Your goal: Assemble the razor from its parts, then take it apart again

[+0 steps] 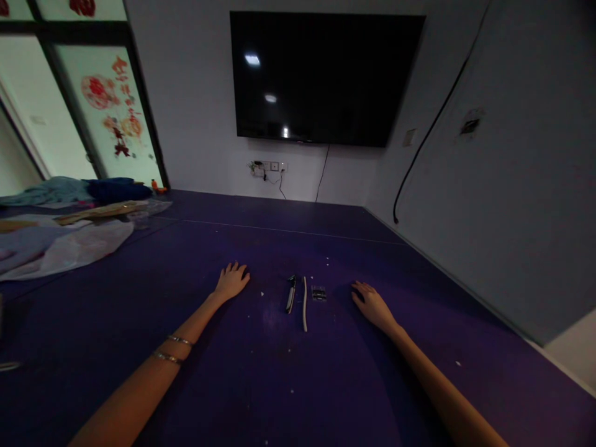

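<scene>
My left hand (231, 282) lies palm down on the purple table (223, 385), fingers spread and holding nothing. On the other side, my right hand (372, 304) rests on the same surface, its fingers stretched out and nothing in its grasp. Between the hands are three small things, touched by neither. A slim tool with a dark head and pale handle (291, 296) is nearest the left hand; its exact kind is unclear. Beside it stretches a thin white cord-like strip (305, 305). A small clear, dark-centred piece (319, 293), perhaps a packet, lies nearest the right hand.
Small white scraps (262, 293) dot the purple surface. At the left lie a plastic sheet (93, 248) and a heap of blue cloth (116, 189). A television (326, 81) hangs on the far wall, with sockets below. Along the right wall dangles a black cable (426, 136).
</scene>
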The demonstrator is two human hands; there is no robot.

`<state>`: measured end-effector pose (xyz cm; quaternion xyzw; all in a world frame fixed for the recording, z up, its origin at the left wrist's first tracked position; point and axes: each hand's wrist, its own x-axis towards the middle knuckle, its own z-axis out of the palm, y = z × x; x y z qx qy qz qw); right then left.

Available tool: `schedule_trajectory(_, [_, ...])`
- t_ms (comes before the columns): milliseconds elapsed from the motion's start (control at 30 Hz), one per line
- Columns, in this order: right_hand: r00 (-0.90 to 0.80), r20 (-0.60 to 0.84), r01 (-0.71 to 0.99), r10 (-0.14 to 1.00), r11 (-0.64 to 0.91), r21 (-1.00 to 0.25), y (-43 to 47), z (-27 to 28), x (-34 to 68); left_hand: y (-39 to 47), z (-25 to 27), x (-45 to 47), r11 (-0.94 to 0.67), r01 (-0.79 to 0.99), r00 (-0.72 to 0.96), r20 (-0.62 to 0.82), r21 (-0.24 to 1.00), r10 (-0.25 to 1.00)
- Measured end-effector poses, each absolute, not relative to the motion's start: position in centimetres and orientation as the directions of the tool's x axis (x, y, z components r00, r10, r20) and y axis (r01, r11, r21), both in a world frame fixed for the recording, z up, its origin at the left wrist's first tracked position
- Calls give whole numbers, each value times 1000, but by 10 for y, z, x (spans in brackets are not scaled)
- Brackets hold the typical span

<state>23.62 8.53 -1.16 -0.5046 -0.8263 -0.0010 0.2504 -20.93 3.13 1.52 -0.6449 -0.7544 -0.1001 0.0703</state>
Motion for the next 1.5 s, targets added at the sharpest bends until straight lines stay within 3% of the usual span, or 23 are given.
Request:
schedule_trajectory(500, [-345,425,804,837,498,-326,83,-10,237,31,15,-209,156,983,-175,232,98,957])
schedule_trajectory(767, [-351,423,815,835,495,-301,79,-6,234,25,43,-176,149,976,-206,448,160,870])
schedule_trajectory(967, [-350,434,812,830,500,-301,79,-5,233,18,62,-104,-73,961,5,248,266,969])
schedule_trajectory(1067, [-355,426,823,832,494,-280,81,-6,233,15,59,-75,-81,969,52,129,235,990])
schedule_trajectory(1267, [-350,428,828,833,489,-275,80,-6,234,16,51,-49,-40,991,24,128,127,992])
schedule_trajectory(1500, [-361,415,837,835,487,-250,79,-4,233,20,42,-47,-15,982,-4,103,188,995])
